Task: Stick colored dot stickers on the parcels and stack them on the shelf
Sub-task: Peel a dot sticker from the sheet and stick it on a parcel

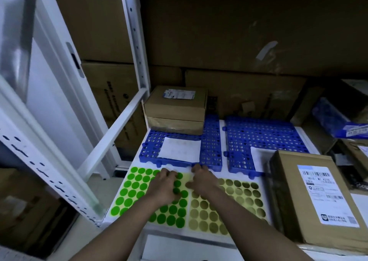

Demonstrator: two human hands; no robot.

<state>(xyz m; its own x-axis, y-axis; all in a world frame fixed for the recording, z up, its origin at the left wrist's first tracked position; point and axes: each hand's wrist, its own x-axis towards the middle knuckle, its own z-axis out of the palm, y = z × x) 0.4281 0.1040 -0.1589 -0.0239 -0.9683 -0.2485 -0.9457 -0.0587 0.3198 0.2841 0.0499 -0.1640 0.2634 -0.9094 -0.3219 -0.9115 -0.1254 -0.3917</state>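
On the white shelf, the near-right parcel lies flat, brown, long axis running near-to-far, white shipping label face up, while two stacked parcels sit far-left on a blue perforated mat. Along the near edge, green dot sticker sheet and gold dot sticker sheet lie side by side, long axes near-to-far. Left hand, fingers curled, pinches at green dots; right hand curled on the sheets' meeting edge, hold unclear.
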